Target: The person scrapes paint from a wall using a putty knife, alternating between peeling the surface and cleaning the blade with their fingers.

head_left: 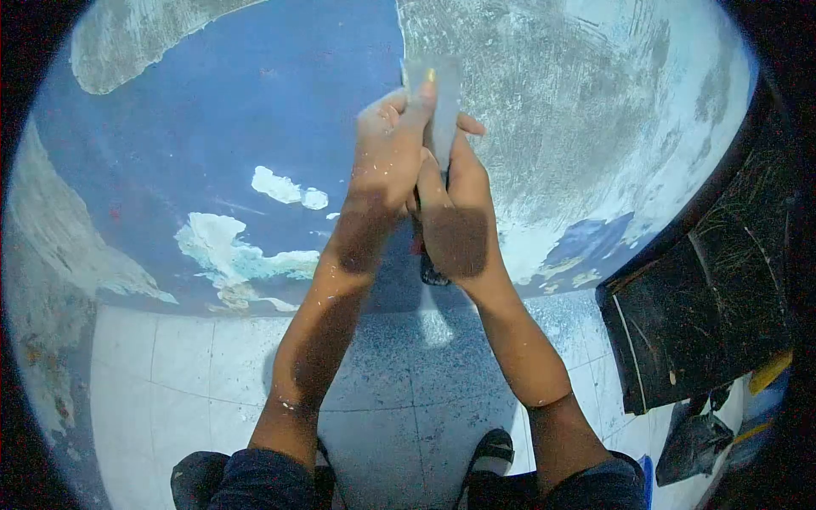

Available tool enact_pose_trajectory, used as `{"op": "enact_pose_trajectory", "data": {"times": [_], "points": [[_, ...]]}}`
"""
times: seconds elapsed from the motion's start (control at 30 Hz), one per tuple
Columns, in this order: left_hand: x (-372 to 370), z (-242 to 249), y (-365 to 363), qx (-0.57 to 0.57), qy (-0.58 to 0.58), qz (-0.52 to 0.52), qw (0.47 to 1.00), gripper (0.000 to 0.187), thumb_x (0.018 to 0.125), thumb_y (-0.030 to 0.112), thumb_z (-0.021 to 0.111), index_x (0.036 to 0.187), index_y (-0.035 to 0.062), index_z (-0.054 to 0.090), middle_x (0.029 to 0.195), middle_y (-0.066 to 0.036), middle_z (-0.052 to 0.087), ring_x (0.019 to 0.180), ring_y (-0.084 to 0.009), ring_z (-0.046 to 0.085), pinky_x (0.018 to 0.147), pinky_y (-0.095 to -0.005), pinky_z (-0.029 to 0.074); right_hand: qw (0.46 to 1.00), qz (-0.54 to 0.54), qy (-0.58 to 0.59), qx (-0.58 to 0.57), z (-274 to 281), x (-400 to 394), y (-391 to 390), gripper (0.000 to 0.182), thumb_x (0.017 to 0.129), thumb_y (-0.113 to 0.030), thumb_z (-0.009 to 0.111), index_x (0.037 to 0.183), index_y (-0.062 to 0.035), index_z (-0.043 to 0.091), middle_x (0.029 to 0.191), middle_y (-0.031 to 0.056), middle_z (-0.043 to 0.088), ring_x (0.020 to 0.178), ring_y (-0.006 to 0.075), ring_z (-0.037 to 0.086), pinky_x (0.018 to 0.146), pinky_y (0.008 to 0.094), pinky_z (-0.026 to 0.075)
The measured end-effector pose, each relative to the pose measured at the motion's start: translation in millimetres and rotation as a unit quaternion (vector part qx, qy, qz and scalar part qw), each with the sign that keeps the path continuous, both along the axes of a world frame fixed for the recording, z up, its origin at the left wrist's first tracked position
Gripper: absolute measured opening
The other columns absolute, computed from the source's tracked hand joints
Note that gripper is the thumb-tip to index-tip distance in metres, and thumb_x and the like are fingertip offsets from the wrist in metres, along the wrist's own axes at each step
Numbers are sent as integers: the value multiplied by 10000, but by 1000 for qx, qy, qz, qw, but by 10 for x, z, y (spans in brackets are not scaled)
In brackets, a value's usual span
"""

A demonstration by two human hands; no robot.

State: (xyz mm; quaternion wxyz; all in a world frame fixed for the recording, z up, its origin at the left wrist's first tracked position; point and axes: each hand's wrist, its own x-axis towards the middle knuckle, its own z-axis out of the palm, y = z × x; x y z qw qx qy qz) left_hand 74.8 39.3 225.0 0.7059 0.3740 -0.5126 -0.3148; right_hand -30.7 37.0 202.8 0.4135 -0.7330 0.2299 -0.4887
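Patchy blue wall [289, 110], flat metal scraper [446, 115]

Flat oblong metal blade [447, 115] is plain grey. Blue painted wall [272, 102] shows irregular white patches and mottled, streaked grey areas. White square floor tiles [183, 361] carry blue-grey speckling toward the wall. Boxy black object [701, 310] bears one thin pale stripe.

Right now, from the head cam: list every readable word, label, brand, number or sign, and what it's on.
None readable.
Flat grey metal scraper blade: blurred; no lettering can be made out.
Curved blue wall with grey and white patches: no words or numbers seen.
Crumpled black plastic bag: no print readable.
Dark shoe with a pale patch: too small to tell any brand.
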Motion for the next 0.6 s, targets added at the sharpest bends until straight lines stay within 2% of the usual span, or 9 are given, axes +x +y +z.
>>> {"op": "enact_pose_trajectory", "data": {"times": [0.03,0.17,0.23,0.33,0.47,0.57,0.6], "points": [[7,18,15,-5,-7,5,1000,440,1026,397,500,960,6,690,891,-67,712,707,-85,589,644,-246,490,1000,20,-6,4,23,-3,5,379,976,-171,451,1292,39,446,1009,296,634,922,413,670,810,464,512],[27,77,66,7,-4,-2,1000,445,1016,406,516,956,2,693,885,-55,709,694,-82,585,640,-244,489,999,12,-11,29,108,25,115,362,982,-161,436,1279,45,458,989,280,638,806,357,692,732,437,529],[39,110,39,-9,-16,17,1000,418,1041,323,480,916,-26,673,831,-95,702,669,-106,589,606,-252,483,999,27,-25,28,117,38,103,360,985,-152,430,1279,53,456,952,255,643,715,307,689,679,392,536],[107,254,34,-33,-40,5,999,404,1039,320,481,928,-21,666,838,-104,707,666,-102,592,593,-252,481,995,59,-72,-22,183,131,2,353,983,-143,434,1274,56,460,939,235,648,697,304,681,674,377,536],[82,368,64,-54,-12,-13,998,407,1037,332,484,921,-17,658,832,-98,706,655,-99,593,584,-250,477,994,76,-78,-25,266,149,10,340,983,-142,436,1259,55,468,935,215,649,752,297,685,703,376,533],[74,197,42,-34,-17,8,999,425,1038,347,479,902,-15,655,816,-87,701,648,-100,599,586,-248,479,990,94,-99,29,112,124,47,349,990,-158,443,1263,57,474,948,184,644,818,263,671,725,374,515],[73,109,47,-12,-47,16,999,472,1026,402,481,894,-7,677,819,-69,694,666,-91,592,607,-246,479,994,68,-76,30,31,87,55,371,998,-183,440,1281,55,466,958,175,638,849,243,656,745,372,507]]}}
